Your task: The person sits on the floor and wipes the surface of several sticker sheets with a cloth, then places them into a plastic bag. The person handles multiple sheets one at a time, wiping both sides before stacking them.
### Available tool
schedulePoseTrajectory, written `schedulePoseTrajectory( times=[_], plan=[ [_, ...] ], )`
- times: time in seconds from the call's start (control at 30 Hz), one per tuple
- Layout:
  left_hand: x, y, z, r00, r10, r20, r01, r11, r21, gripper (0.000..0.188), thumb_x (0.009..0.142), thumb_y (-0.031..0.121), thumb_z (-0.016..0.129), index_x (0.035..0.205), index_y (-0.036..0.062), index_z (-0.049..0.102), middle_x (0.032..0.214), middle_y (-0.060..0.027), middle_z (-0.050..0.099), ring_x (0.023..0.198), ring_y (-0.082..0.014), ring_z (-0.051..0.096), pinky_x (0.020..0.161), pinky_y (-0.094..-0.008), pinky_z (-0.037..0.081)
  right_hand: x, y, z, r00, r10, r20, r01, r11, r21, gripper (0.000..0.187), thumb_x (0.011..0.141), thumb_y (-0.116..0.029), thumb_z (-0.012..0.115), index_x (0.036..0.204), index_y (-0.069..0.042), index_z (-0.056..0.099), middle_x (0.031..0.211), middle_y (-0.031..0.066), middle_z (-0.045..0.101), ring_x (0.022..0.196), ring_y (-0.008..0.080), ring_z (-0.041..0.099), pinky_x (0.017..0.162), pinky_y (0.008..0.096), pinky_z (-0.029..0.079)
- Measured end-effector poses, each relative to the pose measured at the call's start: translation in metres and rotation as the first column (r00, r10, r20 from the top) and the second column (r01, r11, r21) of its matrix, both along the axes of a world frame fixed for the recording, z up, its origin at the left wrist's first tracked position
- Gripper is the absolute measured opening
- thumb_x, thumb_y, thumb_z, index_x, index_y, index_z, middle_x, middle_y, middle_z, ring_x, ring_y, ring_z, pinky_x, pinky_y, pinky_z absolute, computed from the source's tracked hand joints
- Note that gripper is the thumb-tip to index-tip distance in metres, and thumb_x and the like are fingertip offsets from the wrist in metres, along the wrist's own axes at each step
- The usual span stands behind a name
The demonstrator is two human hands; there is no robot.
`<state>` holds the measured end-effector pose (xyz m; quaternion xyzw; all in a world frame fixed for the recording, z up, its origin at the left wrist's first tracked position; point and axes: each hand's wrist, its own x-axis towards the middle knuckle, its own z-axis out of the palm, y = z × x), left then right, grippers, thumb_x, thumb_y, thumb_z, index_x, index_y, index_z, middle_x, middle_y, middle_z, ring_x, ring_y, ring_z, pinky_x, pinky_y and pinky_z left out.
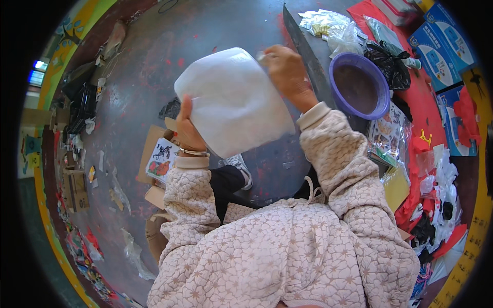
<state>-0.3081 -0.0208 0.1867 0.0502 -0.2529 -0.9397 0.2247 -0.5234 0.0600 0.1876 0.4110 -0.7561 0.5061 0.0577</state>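
A white, slightly glossy sheet (233, 100), perhaps a flat plastic bag, is held up in front of me at a tilt. My left hand (188, 127) grips its left edge with the thumb on the front; the other fingers are hidden behind it. By the sheet's upper right edge, my right hand (288, 73) is closed, slightly blurred. Something small and pale shows at its fingertips, but whether it is part of the sheet I cannot tell. Below the left wrist stands an open cardboard box (149, 151) containing printed picture cards (163, 160).
A purple basin (335, 87) of murky brownish liquid stands right of my right hand. Beyond it are a black plastic bag (393, 66), clear bags (339, 33), blue boxes (436, 56) and red cloth (429, 120). Scraps and a brown carton (76, 190) lie along the left side.
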Motion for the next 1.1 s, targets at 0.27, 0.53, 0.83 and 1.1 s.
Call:
schedulePoseTrajectory(
  times=[0.27, 0.53, 0.83, 1.1],
  plan=[
    [0.015, -0.03, -0.004, 0.982, 0.186, -0.024, -0.185, 0.982, 0.032, 0.053, 0.092, 0.04, 0.033, 0.124, -0.0018, 0.037, 0.119, -0.0175, 0.049, 0.107, -0.029, 0.05, 0.09, -0.0421, 0.042, -0.052, 0.037, 0.02, 0.287, 0.453, 0.844, -0.269, 0.884, -0.383, 0.029, 0.081, -0.027, 0.061, 0.088, 0.001, 0.061, 0.068, 0.0046, 0.058, 0.059, 0.0119, 0.056, 0.049, 0.0238, 0.046],
    [0.01, -0.028, -0.003, 0.996, 0.077, -0.046, -0.071, 0.991, 0.112, 0.068, 0.086, 0.054, 0.037, 0.13, 0.0013, 0.032, 0.128, -0.0191, 0.041, 0.116, -0.0341, 0.041, 0.097, -0.047, 0.033, 0.01, 0.028, 0.025, 0.29, 0.567, 0.771, -0.716, 0.663, -0.218, 0.032, 0.078, -0.019, 0.064, 0.101, 0.004, 0.06, 0.084, 0.01, 0.063, 0.068, 0.0132, 0.06, 0.063, 0.0264, 0.049],
    [0.02, -0.004, -0.023, 0.994, 0.107, 0.018, -0.107, 0.994, 0.008, 0.069, 0.08, 0.049, 0.049, 0.129, 0.0018, 0.033, 0.127, -0.0175, 0.042, 0.111, -0.031, 0.046, 0.093, -0.0441, 0.039, 0.029, 0.022, 0.037, 0.21, 0.425, 0.88, -0.561, 0.79, -0.247, 0.024, 0.077, -0.013, 0.062, 0.094, 0.003, 0.06, 0.083, 0.0079, 0.062, 0.071, 0.0143, 0.059, 0.066, 0.0276, 0.048],
    [0.006, -0.01, -0.044, 0.986, -0.165, -0.003, 0.16, 0.951, 0.264, 0.03, 0.069, 0.012, 0.051, 0.095, -0.0015, 0.055, 0.085, -0.0136, 0.06, 0.075, -0.0244, 0.061, 0.072, -0.0391, 0.05, -0.014, 0.031, 0.036, 0.855, 0.077, 0.513, -0.006, 0.99, -0.139, 0.016, 0.088, -0.016, 0.048, 0.096, -0.007, 0.058, 0.071, 0.0033, 0.059, 0.046, 0.0066, 0.05, 0.037, 0.019, 0.039]
  ],
)
